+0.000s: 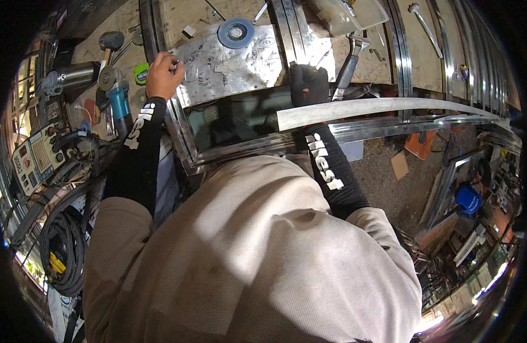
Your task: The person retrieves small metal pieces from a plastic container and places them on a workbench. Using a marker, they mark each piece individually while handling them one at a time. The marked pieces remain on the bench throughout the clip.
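My left hand (164,75) is closed, its fingers curled round a small dark thing I cannot make out. It is above the left end of a scratched metal plate (195,94) with handwritten marks. A long, pale flat strip (355,110) crosses in front of my right wrist and runs off to the right. Beyond the strip, in line with my right forearm, is a black shape (308,80), seemingly my gloved right hand; its fingers cannot be made out. Just right of it lies an adjustable wrench (348,68). A blue-rimmed disc (236,33) rests on the plate.
Shiny metal profiles form a frame (183,134) before me. Left are a teal angle grinder (120,100), a mallet (111,41), a green tape measure (141,74) and a machine with knobs (37,159). A clear plastic tub (360,17) stands at the back; a blue container (468,199) is at right.
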